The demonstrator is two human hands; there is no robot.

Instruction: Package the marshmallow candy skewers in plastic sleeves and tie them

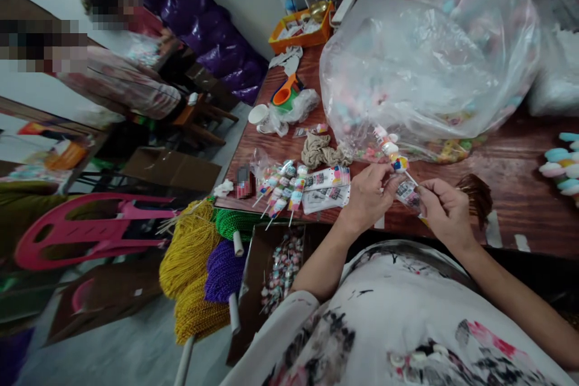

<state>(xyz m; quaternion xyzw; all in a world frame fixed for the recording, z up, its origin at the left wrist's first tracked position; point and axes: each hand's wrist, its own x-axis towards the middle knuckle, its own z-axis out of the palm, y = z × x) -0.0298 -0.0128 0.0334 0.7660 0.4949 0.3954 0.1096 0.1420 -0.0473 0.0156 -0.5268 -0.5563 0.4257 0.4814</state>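
Between my hands is a marshmallow skewer (pixel 398 163), its soft coloured pieces pointing up and away and its thin white stick angled down to the right. My left hand (pixel 367 196) is closed in a pinch beside the lowest marshmallow. At the stick's lower end, the fingers of my right hand (pixel 446 208) are pinched together. A small clear printed wrapper (pixel 408 193) hangs between the hands; which fingers hold it is hard to tell. Several wrapped marshmallow skewers (pixel 284 187) lie left of my left hand, beside flat printed bags (pixel 326 184).
A large clear bag of marshmallows (pixel 429 66) fills the table's back. Brown ties (pixel 474 196) lie right of my right hand, loose marshmallows (pixel 563 163) farther right. A box of skewers (pixel 283 271) stands below the table edge, near cord bundles (pixel 187 259). Two people sit at left.
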